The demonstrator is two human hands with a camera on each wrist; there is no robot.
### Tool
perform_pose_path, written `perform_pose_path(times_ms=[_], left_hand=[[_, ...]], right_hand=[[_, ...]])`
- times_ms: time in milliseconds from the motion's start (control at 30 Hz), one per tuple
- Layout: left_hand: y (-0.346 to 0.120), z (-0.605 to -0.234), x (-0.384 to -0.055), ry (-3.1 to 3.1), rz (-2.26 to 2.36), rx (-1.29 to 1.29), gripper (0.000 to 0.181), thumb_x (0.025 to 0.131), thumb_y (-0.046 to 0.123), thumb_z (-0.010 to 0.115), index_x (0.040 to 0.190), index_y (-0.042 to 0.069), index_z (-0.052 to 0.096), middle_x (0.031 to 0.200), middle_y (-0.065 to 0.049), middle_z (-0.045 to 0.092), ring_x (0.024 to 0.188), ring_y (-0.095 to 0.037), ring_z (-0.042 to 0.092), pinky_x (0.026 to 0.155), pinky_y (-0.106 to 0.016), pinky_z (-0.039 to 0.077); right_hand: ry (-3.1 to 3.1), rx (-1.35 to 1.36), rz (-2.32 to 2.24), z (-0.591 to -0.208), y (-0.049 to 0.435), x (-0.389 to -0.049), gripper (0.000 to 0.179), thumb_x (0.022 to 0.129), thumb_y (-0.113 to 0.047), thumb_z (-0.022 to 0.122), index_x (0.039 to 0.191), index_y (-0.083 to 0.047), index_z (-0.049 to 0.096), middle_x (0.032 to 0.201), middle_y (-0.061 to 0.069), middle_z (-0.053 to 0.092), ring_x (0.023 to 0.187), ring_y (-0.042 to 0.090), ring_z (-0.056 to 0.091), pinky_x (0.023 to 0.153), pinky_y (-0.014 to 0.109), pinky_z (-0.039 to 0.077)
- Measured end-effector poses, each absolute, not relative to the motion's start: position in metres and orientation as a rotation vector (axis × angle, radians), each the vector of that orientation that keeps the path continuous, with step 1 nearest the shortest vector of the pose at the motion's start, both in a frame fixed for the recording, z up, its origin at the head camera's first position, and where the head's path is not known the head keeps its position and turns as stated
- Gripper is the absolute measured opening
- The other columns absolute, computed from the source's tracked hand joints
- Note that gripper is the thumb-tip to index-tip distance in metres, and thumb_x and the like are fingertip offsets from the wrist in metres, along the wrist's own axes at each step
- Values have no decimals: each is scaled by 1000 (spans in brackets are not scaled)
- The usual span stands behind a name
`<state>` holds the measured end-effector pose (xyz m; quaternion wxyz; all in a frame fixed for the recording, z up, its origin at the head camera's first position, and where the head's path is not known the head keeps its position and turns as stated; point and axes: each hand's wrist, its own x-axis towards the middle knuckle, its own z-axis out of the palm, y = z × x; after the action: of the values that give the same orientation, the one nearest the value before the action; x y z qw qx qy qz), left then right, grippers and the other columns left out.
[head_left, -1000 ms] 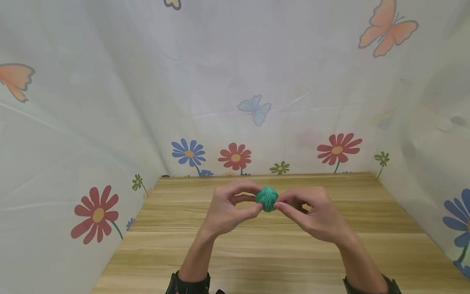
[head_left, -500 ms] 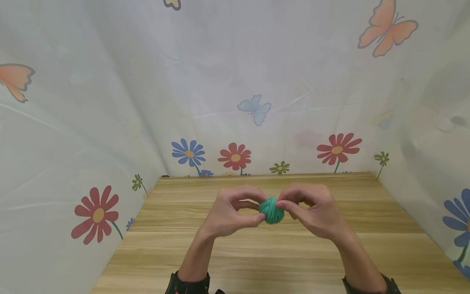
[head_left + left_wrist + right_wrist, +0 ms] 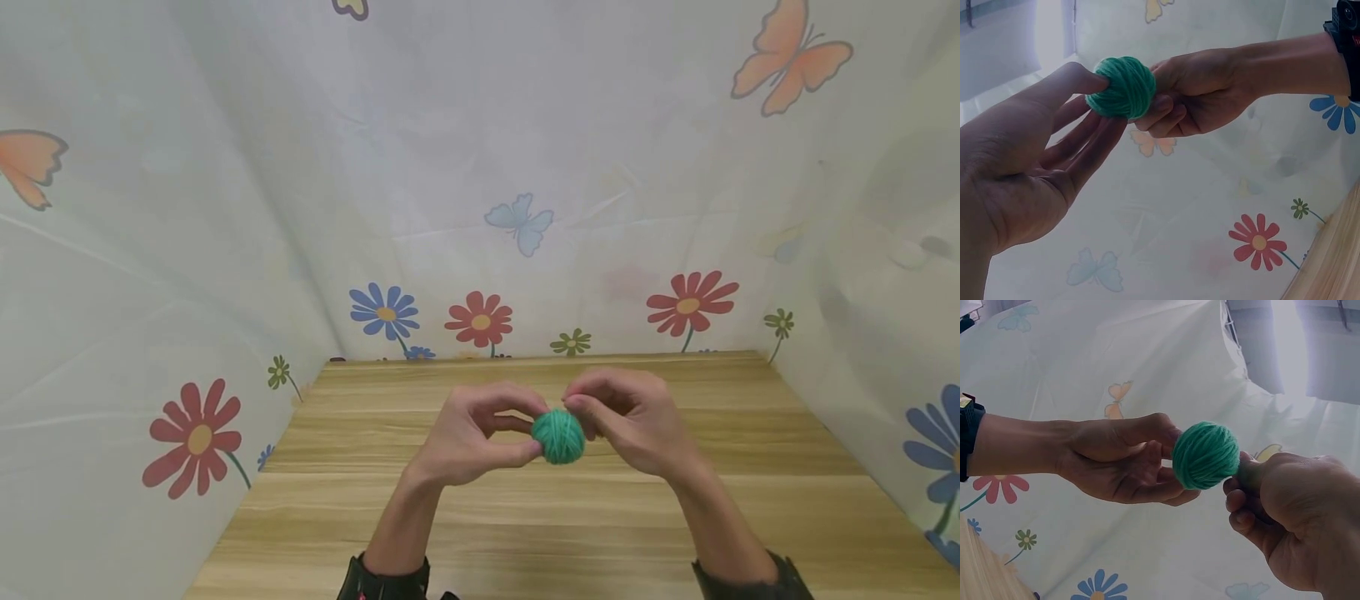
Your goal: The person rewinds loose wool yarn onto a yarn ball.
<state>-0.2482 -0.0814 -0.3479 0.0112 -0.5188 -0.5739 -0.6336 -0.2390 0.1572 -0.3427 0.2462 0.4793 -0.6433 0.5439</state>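
A small ball of green yarn (image 3: 558, 437) is held up over the table between the two hands. My left hand (image 3: 468, 437) grips its left side, thumb below and fingers above in the head view. My right hand (image 3: 637, 421) is at the ball's upper right, thumb and forefinger pinched together close to the windings. The strand between those fingertips is too thin to make out. In the left wrist view, the yarn ball (image 3: 1125, 87) shows wraps running in several directions. The right wrist view has the ball (image 3: 1205, 456) between both hands' fingertips.
A wood-grain table (image 3: 480, 533) lies beneath the hands. White curtains (image 3: 450, 125) printed with flowers and butterflies surround it at the back and both sides. A bright light (image 3: 1290, 350) shows beyond the curtain edge in the right wrist view.
The ball has shifted slightly right and toward me, and its windings have turned. My right fingertips have moved from the ball's right side up to its upper right. The left hand keeps its grip.
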Motion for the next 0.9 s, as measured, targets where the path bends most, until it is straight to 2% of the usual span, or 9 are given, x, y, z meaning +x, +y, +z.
perform_pose_path(times_ms=[200,400,633,900], left_hand=[[-81,-347,-249,-1775,-1972,-1524,32,83,-17,72,114,-17,65,110,-32,66,101,-35,67,87,-50,62],[-81,-349,-252,-1774,-1944,-1411,32,84,-14,73,116,-15,66,109,-29,68,101,-34,68,87,-51,62],[-80,-354,-260,-1808,-1862,-1291,32,85,-13,73,117,-8,69,112,-21,70,103,-31,65,90,-48,62],[-83,-365,-275,-1947,-1634,-1201,33,84,-6,80,116,-1,73,117,-8,70,106,-21,65,84,-40,65]], right_hand=[[-1813,1302,1504,-345,156,-241,15,93,11,67,108,7,70,85,7,69,56,14,56,44,22,53],[-1951,1280,1523,-343,156,-238,28,96,17,59,116,2,71,86,6,70,62,15,62,50,25,58],[-2253,1149,1418,-346,160,-243,26,104,2,56,121,-8,73,94,3,68,74,19,61,58,25,58],[-2335,990,1566,-356,161,-257,27,106,-8,56,131,-1,63,103,9,70,84,22,67,70,32,63]])
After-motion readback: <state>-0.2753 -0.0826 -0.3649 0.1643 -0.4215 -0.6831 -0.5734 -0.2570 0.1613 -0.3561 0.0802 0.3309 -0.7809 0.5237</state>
